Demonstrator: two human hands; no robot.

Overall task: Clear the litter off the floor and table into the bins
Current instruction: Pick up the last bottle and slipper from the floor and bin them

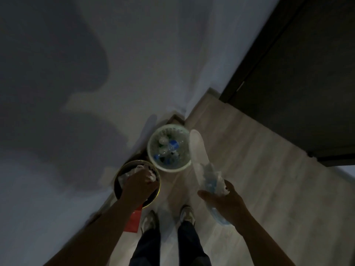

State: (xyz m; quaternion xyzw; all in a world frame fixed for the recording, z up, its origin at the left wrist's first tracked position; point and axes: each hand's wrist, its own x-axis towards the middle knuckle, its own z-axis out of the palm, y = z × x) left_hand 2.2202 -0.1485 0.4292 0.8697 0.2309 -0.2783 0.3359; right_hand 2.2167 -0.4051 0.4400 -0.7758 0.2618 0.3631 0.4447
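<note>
Dim, blurred; heavy shadows; wide-angle distortion

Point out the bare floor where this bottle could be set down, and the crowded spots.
Bare: the wide wooden floor between the white basket and the dark door, right of the right hand gripping the plastic bottle. Crowded: the wall corner, where the basket and the gold-rimmed bin stand close together, with a red item and both shoes nearby.

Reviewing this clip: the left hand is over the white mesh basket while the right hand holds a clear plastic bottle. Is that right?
Not quite. The head view shows the left hand over the dark gold-rimmed bin, not the white mesh basket beside it. The right hand does hold a clear plastic bottle.
</note>
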